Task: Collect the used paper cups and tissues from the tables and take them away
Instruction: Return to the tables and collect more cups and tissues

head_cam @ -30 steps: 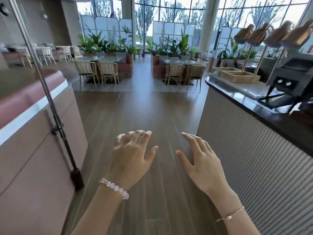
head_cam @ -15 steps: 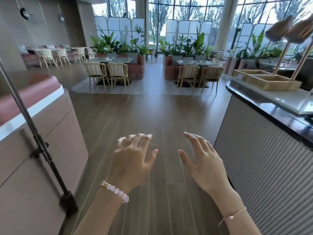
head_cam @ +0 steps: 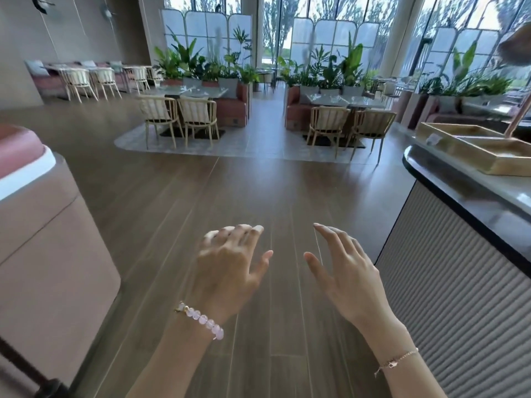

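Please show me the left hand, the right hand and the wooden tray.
left hand (head_cam: 227, 265): head view, back of the hand.
right hand (head_cam: 349, 272): head view, back of the hand.
wooden tray (head_cam: 511, 168): head view, its near side wall.

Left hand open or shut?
Open. The left hand is above the wooden floor, fingers relaxed and spread, holding nothing.

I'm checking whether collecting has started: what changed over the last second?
The person has walked forward down the aisle. The dining tables look nearer, the wooden trays on the counter slid rightward, and the pole base dropped to the bottom-left corner. Nothing was gripped. The left hand and right hand stay open and empty above the floor.
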The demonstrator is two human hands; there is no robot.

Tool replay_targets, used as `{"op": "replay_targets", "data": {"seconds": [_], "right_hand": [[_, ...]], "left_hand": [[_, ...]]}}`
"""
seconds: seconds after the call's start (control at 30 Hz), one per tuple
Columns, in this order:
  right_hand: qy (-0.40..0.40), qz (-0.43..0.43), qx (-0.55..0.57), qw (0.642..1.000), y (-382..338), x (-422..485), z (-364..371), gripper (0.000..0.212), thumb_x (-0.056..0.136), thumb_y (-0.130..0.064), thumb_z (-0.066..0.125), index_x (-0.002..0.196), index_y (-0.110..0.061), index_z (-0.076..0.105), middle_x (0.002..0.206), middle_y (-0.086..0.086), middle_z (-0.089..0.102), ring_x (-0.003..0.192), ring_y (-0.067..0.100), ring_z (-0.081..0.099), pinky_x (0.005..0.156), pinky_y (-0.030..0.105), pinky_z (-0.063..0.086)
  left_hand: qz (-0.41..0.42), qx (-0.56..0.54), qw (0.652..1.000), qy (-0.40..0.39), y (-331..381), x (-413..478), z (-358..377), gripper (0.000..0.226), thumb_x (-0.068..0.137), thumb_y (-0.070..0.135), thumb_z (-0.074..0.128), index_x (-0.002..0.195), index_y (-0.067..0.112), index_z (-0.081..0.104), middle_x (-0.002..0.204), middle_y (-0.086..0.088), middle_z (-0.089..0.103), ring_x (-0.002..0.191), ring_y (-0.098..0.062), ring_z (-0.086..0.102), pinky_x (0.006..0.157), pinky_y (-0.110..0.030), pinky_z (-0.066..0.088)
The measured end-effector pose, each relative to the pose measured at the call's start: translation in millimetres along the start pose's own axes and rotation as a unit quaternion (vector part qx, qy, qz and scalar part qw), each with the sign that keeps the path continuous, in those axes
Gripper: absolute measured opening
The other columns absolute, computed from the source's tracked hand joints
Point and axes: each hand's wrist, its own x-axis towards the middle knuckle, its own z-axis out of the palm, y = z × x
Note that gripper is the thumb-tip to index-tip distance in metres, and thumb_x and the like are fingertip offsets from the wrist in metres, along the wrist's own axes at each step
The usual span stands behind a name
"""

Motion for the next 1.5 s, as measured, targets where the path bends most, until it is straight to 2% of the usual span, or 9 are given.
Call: {"op": "replay_targets", "data": {"seconds": [0.27, 0.53, 0.8, 0.97, 1.2, 1.3, 1.37, 1.5], "right_hand": [[0.002, 0.019, -0.003, 1.000, 67.9, 115.3, 72.2, 0.056, 0.087, -0.057, 0.035, 0.133, -0.027, 0.046, 0.131, -0.008, 0.054, 0.121, 0.015, 0.050, 0.092, 0.032, 0.045], [0.006, 0.054, -0.017, 0.998, 119.4, 275.3, 150.4, 0.057, 0.085, -0.059, 0.034, 0.134, -0.031, 0.044, 0.131, -0.012, 0.053, 0.122, 0.013, 0.048, 0.092, 0.034, 0.046], [0.022, 0.086, -0.033, 0.995, 170.7, 409.2, 206.1, 0.059, 0.084, -0.060, 0.032, 0.134, -0.032, 0.044, 0.132, -0.015, 0.051, 0.123, 0.011, 0.047, 0.091, 0.030, 0.044], [0.025, 0.090, -0.035, 0.995, 218.6, 487.6, 243.1, 0.060, 0.084, -0.059, 0.031, 0.135, -0.030, 0.045, 0.133, -0.014, 0.051, 0.124, 0.011, 0.045, 0.091, 0.029, 0.042], [0.040, 0.090, -0.037, 0.994, 315.4, 613.5, 299.1, 0.055, 0.086, -0.057, 0.035, 0.133, -0.030, 0.045, 0.131, -0.012, 0.053, 0.121, 0.013, 0.048, 0.089, 0.031, 0.045], [0.050, 0.099, -0.046, 0.993, 356.0, 676.0, 309.3, 0.057, 0.086, -0.058, 0.033, 0.134, -0.030, 0.045, 0.132, -0.013, 0.052, 0.121, 0.009, 0.045, 0.087, 0.026, 0.041], [0.053, 0.107, -0.047, 0.992, 384.6, 715.0, 314.3, 0.058, 0.085, -0.059, 0.031, 0.135, -0.033, 0.043, 0.134, -0.015, 0.050, 0.123, 0.006, 0.040, 0.089, 0.025, 0.038], [0.058, 0.114, -0.060, 0.990, 435.1, 772.6, 328.9, 0.060, 0.085, -0.060, 0.029, 0.136, -0.032, 0.042, 0.135, -0.014, 0.049, 0.125, 0.008, 0.041, 0.094, 0.029, 0.040]], "left_hand": [[0.016, -0.012, 1.000, -0.009, -38.5, 120.7, 100.7, 0.047, 0.084, 0.047, 0.038, 0.109, 0.017, 0.065, 0.101, 0.003, 0.067, 0.094, -0.023, 0.064, 0.085, -0.042, 0.047], [0.034, -0.032, 0.999, -0.016, -102.6, 280.3, 202.8, 0.049, 0.084, 0.048, 0.037, 0.109, 0.017, 0.065, 0.101, 0.003, 0.067, 0.094, -0.024, 0.064, 0.085, -0.042, 0.047], [0.081, -0.045, 0.996, -0.019, -139.6, 418.3, 290.2, 0.048, 0.085, 0.048, 0.037, 0.111, 0.019, 0.064, 0.102, 0.005, 0.066, 0.095, -0.022, 0.063, 0.086, -0.041, 0.047], [0.073, -0.045, 0.996, -0.016, -159.9, 494.9, 353.5, 0.048, 0.085, 0.048, 0.036, 0.110, 0.018, 0.064, 0.102, 0.004, 0.066, 0.094, -0.023, 0.063, 0.086, -0.042, 0.047], [0.087, -0.040, 0.995, -0.016, -163.1, 631.2, 453.7, 0.048, 0.085, 0.048, 0.036, 0.111, 0.017, 0.064, 0.101, 0.004, 0.066, 0.094, -0.023, 0.063, 0.086, -0.042, 0.046], [0.098, -0.041, 0.994, -0.011, -155.2, 701.9, 490.7, 0.048, 0.085, 0.048, 0.037, 0.110, 0.018, 0.064, 0.100, 0.006, 0.066, 0.092, -0.021, 0.064, 0.085, -0.040, 0.047], [0.105, -0.042, 0.994, -0.005, -148.9, 746.3, 514.6, 0.047, 0.084, 0.048, 0.037, 0.109, 0.019, 0.064, 0.100, 0.007, 0.066, 0.092, -0.021, 0.064, 0.085, -0.039, 0.047], [0.129, -0.049, 0.990, -0.012, -139.7, 815.6, 563.1, 0.048, 0.085, 0.048, 0.036, 0.111, 0.019, 0.062, 0.102, 0.007, 0.065, 0.095, -0.021, 0.063, 0.086, -0.040, 0.046]]}}
